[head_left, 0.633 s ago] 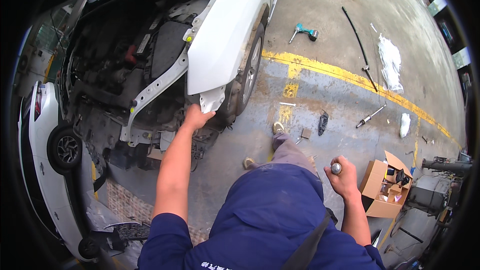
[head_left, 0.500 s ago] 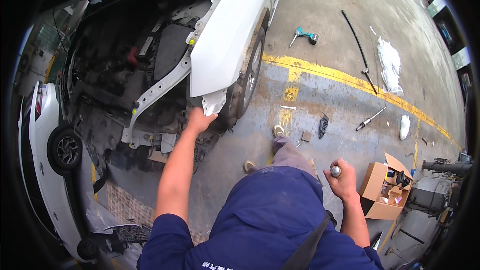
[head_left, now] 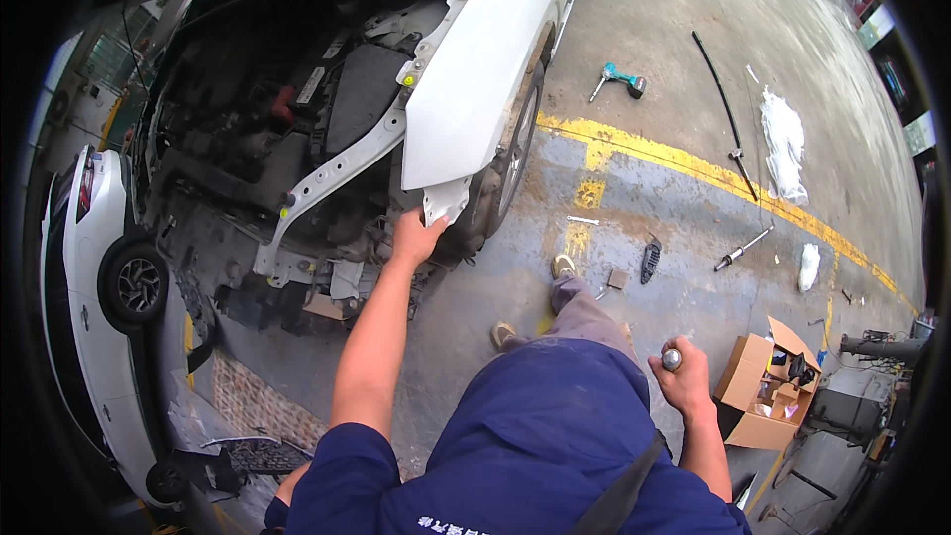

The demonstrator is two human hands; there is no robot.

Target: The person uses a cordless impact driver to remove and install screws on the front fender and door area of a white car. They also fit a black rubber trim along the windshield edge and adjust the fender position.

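Note:
My left hand [head_left: 416, 240] reaches forward and is closed round the lower end of a white metal bracket [head_left: 448, 200]. That bracket sticks out beneath the front tip of a white car's fender [head_left: 466, 89]; its far side is hidden. Out to my right, my right hand [head_left: 686, 381] makes a fist round a tool [head_left: 673, 360] with a rounded silver end. The rest of the tool is hidden, so its kind cannot be made out. Left of the fender lies the exposed engine bay [head_left: 258, 129], edged by a curved white rail [head_left: 342, 160].
Beyond the wheel [head_left: 520, 144] a teal power tool [head_left: 619, 81] lies on the floor. A black bar [head_left: 723, 99], white plastic sheeting [head_left: 783, 144] and a metal rod tool [head_left: 741, 250] lie farther right. An open cardboard box [head_left: 763, 430] stands beside my right arm. Another white car [head_left: 94, 248] is at left.
The whole view has shifted, so the car and floor items appear farther right. My left hand stays on the bracket, and the right still grips the tool. A patch of skin now shows at lower left.

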